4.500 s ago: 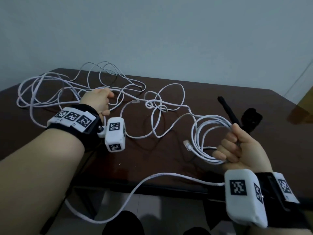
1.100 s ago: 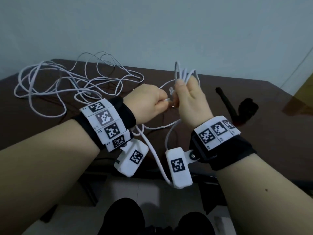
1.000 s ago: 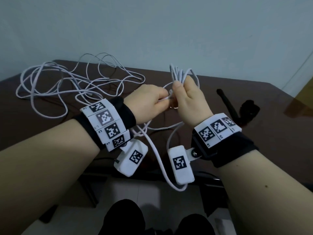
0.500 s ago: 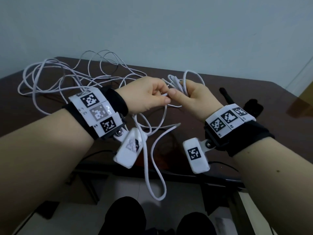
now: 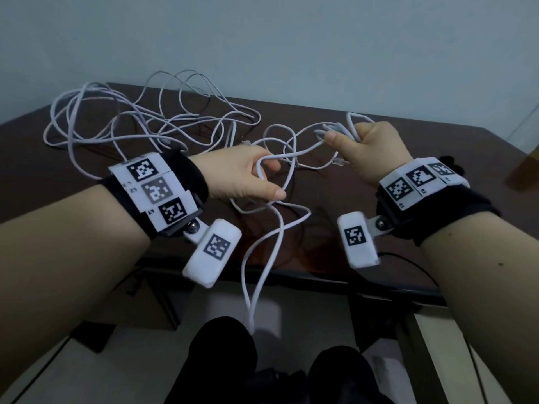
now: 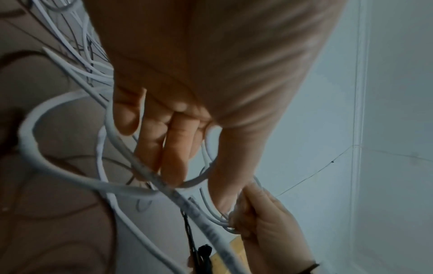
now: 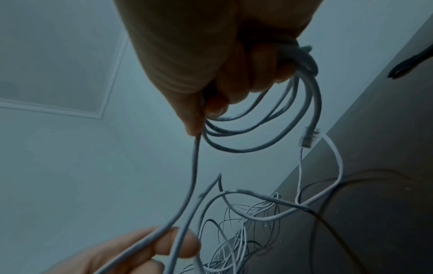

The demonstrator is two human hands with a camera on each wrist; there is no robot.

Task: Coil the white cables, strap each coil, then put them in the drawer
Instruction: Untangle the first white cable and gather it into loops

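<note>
Right hand (image 5: 369, 147) fisted round a small coil (image 7: 262, 129) of white network cable above the table's (image 5: 437, 158) near edge. Left hand (image 5: 248, 173) hooks the trailing run (image 5: 262, 243) — light, springy, tangle-prone; grip beside the coil, not at the brittle plug (image 5: 339, 162).

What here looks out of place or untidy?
A long loop of white cable hangs over the table edge toward the floor. More cable lies in a loose tangle on the far left of the table. Nothing looks damaged.
</note>
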